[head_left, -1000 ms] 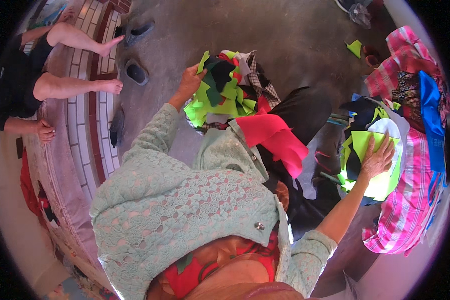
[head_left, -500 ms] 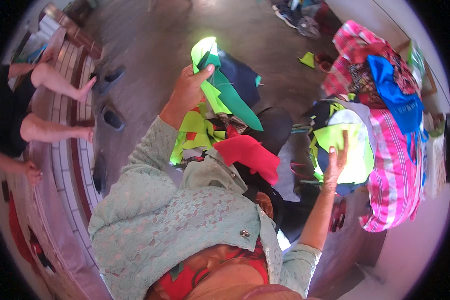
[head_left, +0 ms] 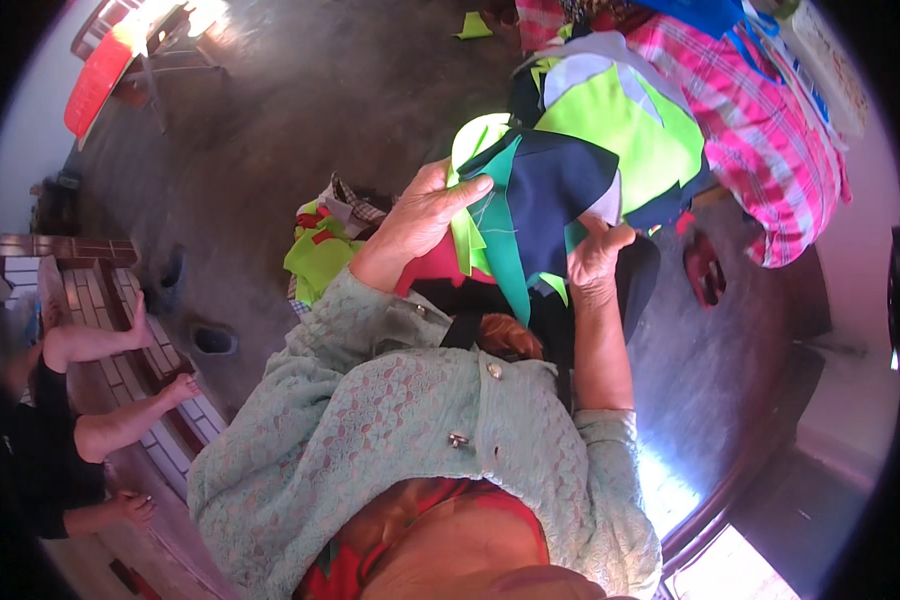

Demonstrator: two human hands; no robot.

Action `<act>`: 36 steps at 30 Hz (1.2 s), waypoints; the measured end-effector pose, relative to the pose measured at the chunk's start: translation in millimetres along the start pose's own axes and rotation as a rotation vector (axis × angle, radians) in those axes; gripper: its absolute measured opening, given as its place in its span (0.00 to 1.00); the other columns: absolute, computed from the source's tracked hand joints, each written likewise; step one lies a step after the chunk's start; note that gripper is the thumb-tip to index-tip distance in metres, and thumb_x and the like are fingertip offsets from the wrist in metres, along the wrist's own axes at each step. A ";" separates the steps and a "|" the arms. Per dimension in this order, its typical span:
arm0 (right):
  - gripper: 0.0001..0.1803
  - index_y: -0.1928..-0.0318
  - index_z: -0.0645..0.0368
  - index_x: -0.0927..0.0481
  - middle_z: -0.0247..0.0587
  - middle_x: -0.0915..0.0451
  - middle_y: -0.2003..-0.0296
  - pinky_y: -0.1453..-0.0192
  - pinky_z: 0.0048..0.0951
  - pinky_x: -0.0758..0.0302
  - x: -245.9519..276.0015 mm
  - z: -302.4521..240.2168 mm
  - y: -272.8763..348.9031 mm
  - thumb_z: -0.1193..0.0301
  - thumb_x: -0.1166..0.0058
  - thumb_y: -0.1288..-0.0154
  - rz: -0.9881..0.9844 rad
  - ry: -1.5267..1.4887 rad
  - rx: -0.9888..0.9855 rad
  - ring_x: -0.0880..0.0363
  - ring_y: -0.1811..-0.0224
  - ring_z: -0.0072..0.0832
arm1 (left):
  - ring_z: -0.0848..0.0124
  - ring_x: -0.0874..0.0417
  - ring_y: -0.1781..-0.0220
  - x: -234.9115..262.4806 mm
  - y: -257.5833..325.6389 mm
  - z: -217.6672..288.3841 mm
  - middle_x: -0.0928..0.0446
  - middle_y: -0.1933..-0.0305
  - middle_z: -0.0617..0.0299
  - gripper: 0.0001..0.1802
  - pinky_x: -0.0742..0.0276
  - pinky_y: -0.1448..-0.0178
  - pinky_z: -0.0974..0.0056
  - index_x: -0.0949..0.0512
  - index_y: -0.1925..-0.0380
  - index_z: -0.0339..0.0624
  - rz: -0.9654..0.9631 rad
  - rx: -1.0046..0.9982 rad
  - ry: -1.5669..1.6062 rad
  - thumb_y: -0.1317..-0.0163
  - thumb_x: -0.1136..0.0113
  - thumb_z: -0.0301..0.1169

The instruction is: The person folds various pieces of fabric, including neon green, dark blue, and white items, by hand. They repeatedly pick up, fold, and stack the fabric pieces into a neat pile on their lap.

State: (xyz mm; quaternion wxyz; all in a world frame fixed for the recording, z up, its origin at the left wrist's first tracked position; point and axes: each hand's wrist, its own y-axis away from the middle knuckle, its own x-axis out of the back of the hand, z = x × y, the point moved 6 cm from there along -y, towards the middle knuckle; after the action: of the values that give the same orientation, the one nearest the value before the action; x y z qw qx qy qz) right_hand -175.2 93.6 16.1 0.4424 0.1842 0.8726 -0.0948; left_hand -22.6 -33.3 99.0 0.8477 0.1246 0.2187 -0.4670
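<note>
One big pink plaid cloth (head_left: 760, 130) lies beside a lime-topped stack (head_left: 625, 115); a smaller, jumbled heap (head_left: 315, 262) sits to the left, so I'd judge the work partway: scraps stacked, loose ones left. Before the lap, the left hand (head_left: 420, 222) pinches a navy piece (head_left: 560, 175) with a green strip (head_left: 505, 235); the right hand (head_left: 597, 252) grips near the navy's lower edge. I can read no lettering.

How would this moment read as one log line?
left hand: holds green, navy and yellow-green fabric scraps | right hand: at their right edge | nearby: yellow-green and grey fabric pile, pink plaid fabric bundle
</note>
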 end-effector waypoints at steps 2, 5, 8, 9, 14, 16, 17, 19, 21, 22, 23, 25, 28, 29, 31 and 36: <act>0.51 0.39 0.63 0.37 0.41 0.32 0.42 0.34 0.38 0.37 -1.6 0.7 8.3 0.50 0.29 0.62 0.072 0.018 0.060 0.34 0.39 0.36 | 0.84 0.33 0.67 4.9 1.4 -19.3 0.29 0.68 0.73 0.08 0.35 0.62 0.74 0.24 0.60 0.40 0.018 0.038 -0.040 0.38 0.43 0.29; 0.42 0.41 0.60 0.34 0.39 0.27 0.47 0.36 0.35 0.35 -5.9 9.8 19.2 0.65 0.29 0.57 0.229 0.177 -0.035 0.29 0.44 0.33 | 0.83 0.32 0.67 3.1 3.7 -31.4 0.28 0.68 0.73 0.09 0.34 0.61 0.74 0.25 0.59 0.40 0.035 0.080 -0.039 0.38 0.43 0.29; 0.35 0.44 0.58 0.30 0.36 0.25 0.51 0.41 0.30 0.32 -24.6 11.0 15.1 0.76 0.32 0.56 0.303 0.243 0.014 0.26 0.49 0.30 | 0.82 0.28 0.64 -3.0 5.0 -37.3 0.25 0.64 0.70 0.11 0.30 0.57 0.73 0.25 0.57 0.39 0.031 0.124 -0.007 0.38 0.43 0.30; 0.33 0.45 0.58 0.30 0.35 0.24 0.52 0.41 0.30 0.32 -28.7 10.5 13.2 0.78 0.33 0.55 0.311 0.263 0.038 0.26 0.50 0.29 | 0.80 0.26 0.62 -2.1 5.4 -38.4 0.24 0.62 0.68 0.12 0.29 0.56 0.71 0.25 0.55 0.38 0.041 0.140 0.021 0.37 0.44 0.30; 0.22 0.53 0.59 0.22 0.34 0.21 0.58 0.45 0.30 0.29 -0.7 17.0 9.9 0.78 0.33 0.52 0.437 0.279 0.037 0.25 0.54 0.28 | 0.76 0.23 0.56 -0.8 10.6 -33.4 0.23 0.56 0.63 0.21 0.27 0.50 0.67 0.27 0.51 0.36 0.037 0.184 0.127 0.34 0.48 0.42; 0.19 0.55 0.58 0.21 0.32 0.21 0.59 0.46 0.29 0.30 0.2 17.2 10.7 0.77 0.34 0.50 0.467 0.346 0.100 0.25 0.56 0.25 | 0.76 0.24 0.54 -1.1 12.3 -32.8 0.24 0.54 0.62 0.26 0.28 0.48 0.66 0.28 0.50 0.36 0.072 0.184 0.146 0.34 0.52 0.49; 0.19 0.55 0.58 0.21 0.32 0.21 0.59 0.45 0.29 0.31 5.0 19.3 10.9 0.76 0.34 0.50 0.470 0.372 0.128 0.25 0.56 0.24 | 0.76 0.24 0.53 3.2 15.0 -33.7 0.24 0.53 0.63 0.26 0.28 0.48 0.66 0.28 0.50 0.36 0.090 0.191 0.161 0.34 0.52 0.49; 0.17 0.55 0.57 0.21 0.31 0.21 0.59 0.45 0.29 0.32 3.2 26.3 11.2 0.76 0.36 0.47 0.478 0.323 0.077 0.26 0.55 0.23 | 0.76 0.25 0.52 15.5 18.5 -36.3 0.25 0.52 0.63 0.26 0.29 0.47 0.66 0.28 0.50 0.36 0.122 0.199 0.191 0.35 0.51 0.49; 0.17 0.55 0.57 0.22 0.31 0.22 0.58 0.44 0.29 0.32 1.6 35.3 9.8 0.76 0.36 0.47 0.469 0.245 0.020 0.26 0.54 0.23 | 0.75 0.25 0.52 34.5 22.6 -38.7 0.25 0.53 0.63 0.25 0.30 0.48 0.66 0.27 0.50 0.37 0.166 0.193 0.180 0.35 0.50 0.48; 0.20 0.51 0.59 0.25 0.35 0.22 0.56 0.45 0.32 0.29 2.4 40.6 8.8 0.74 0.37 0.45 0.441 0.258 -0.006 0.25 0.54 0.27 | 0.75 0.25 0.53 45.6 25.5 -39.9 0.24 0.53 0.63 0.25 0.30 0.49 0.66 0.27 0.50 0.37 0.182 0.203 0.182 0.35 0.50 0.48; 0.20 0.51 0.59 0.26 0.36 0.22 0.56 0.45 0.32 0.29 0.8 46.4 9.3 0.74 0.37 0.45 0.436 0.270 -0.040 0.25 0.53 0.27 | 0.75 0.25 0.53 53.9 28.7 -40.4 0.24 0.53 0.63 0.25 0.30 0.49 0.67 0.27 0.51 0.37 0.197 0.213 0.185 0.35 0.49 0.48; 0.21 0.50 0.59 0.26 0.36 0.23 0.55 0.45 0.32 0.29 -4.1 57.7 11.4 0.74 0.37 0.45 0.426 0.295 -0.105 0.25 0.53 0.27 | 0.75 0.25 0.55 61.4 34.1 -34.4 0.23 0.55 0.63 0.23 0.30 0.50 0.67 0.25 0.53 0.38 0.285 0.186 0.197 0.35 0.49 0.47; 0.26 0.47 0.58 0.29 0.37 0.24 0.53 0.43 0.35 0.31 -1.1 83.3 13.7 0.71 0.35 0.47 0.408 0.244 -0.215 0.27 0.49 0.29 | 0.74 0.24 0.55 79.8 38.8 -34.0 0.22 0.56 0.62 0.22 0.29 0.50 0.67 0.25 0.53 0.37 0.381 0.144 0.219 0.35 0.50 0.46; 0.27 0.47 0.58 0.29 0.37 0.25 0.52 0.42 0.36 0.31 0.7 91.9 14.9 0.70 0.34 0.47 0.415 0.209 -0.262 0.28 0.49 0.29 | 0.73 0.23 0.55 84.4 39.4 -31.9 0.22 0.56 0.62 0.22 0.29 0.50 0.66 0.25 0.53 0.37 0.402 0.123 0.243 0.34 0.50 0.45; 0.30 0.46 0.58 0.30 0.37 0.25 0.52 0.41 0.37 0.33 8.2 100.8 15.9 0.67 0.33 0.49 0.418 0.220 -0.291 0.29 0.47 0.30 | 0.72 0.22 0.55 86.9 39.1 -24.8 0.22 0.55 0.61 0.21 0.28 0.50 0.65 0.26 0.53 0.37 0.435 0.090 0.297 0.34 0.50 0.44; 0.23 0.50 0.58 0.26 0.36 0.24 0.53 0.43 0.34 0.29 18.0 108.0 12.2 0.67 0.36 0.45 0.379 0.240 -0.233 0.26 0.51 0.29 | 0.67 0.21 0.54 95.8 45.4 0.6 0.22 0.54 0.55 0.21 0.26 0.48 0.62 0.28 0.51 0.35 0.452 0.026 0.232 0.33 0.52 0.42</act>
State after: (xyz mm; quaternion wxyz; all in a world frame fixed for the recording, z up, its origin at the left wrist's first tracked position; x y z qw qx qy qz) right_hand -100.4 73.6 -62.2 0.3637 0.3024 0.8737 0.1136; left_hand 60.8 -80.0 53.1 0.8980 0.2342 0.2752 -0.2511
